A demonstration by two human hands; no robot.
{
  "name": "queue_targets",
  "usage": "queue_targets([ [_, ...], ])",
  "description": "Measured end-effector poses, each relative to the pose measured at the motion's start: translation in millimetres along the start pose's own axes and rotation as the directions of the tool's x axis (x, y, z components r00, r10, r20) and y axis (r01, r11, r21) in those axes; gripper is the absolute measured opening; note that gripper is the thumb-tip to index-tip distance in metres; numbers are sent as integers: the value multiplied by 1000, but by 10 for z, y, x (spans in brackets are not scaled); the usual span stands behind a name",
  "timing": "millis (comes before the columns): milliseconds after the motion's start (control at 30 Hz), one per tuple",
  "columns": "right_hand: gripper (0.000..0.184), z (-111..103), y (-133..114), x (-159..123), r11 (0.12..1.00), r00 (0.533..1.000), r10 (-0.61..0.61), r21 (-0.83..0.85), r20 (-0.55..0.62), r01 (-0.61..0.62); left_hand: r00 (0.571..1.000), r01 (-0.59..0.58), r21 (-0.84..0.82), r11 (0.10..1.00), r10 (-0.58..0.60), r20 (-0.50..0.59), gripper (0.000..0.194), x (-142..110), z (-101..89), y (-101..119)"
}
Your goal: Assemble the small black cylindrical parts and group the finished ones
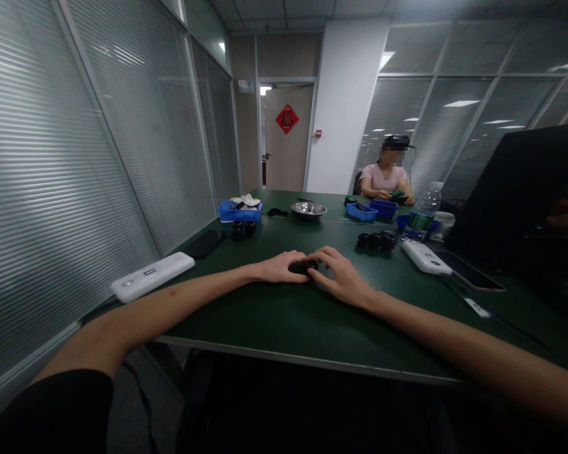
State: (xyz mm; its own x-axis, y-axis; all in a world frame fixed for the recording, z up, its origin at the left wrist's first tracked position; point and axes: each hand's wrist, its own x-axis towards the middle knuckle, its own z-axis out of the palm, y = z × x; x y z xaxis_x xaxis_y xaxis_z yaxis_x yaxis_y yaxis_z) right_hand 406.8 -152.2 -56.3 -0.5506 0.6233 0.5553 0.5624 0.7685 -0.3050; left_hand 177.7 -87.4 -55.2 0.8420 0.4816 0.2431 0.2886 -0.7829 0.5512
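Observation:
Over the green table, my left hand [283, 267] is closed around a small dark object [299, 268], thumb in front and fingers behind. From the other side, the curled fingers and thumb of my right hand [341, 277] grip the right end of the same object. It is black and rounded, and fingers cover part of it; its exact kind cannot be made out. Beyond my right hand stands a cluster of black round parts [376, 240]. A similar black group [243, 230] sits beyond my left hand.
Farther back are a steel bowl [309, 214], a filled blue basket [239, 212] and a blue tray [361, 213]. At right are a water bottle [423, 214], a white power bank [425, 257] and a phone [471, 270]. A white device [154, 275] lies left. A person [387, 180] sits opposite.

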Motion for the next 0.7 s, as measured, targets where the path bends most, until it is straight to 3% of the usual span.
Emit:
queue_targets([
  [100,31,12,7,-5,999,999,-49,2,10,49,1000,14,-6,1000,-14,-6,51,-2,-2,10],
  [267,26,11,-1,-4,999,1000,-9,-38,-9,9,1000,-14,15,1000,14,1,51,-2,4,-15],
  [433,29,-1,-27,-2,998,998,-66,-12,10,66,1000,-13,34,999,13,-22,50,7,19,-33],
  [600,26,-2,-31,-2,999,1000,-6,-47,-2,6,1000,-8,17,1000,8,-5,51,3,13,-35],
  [700,28,4,-31,-6,999,999,-39,-24,12,40,1000,-16,31,999,16,-5,49,1,12,-45],
])
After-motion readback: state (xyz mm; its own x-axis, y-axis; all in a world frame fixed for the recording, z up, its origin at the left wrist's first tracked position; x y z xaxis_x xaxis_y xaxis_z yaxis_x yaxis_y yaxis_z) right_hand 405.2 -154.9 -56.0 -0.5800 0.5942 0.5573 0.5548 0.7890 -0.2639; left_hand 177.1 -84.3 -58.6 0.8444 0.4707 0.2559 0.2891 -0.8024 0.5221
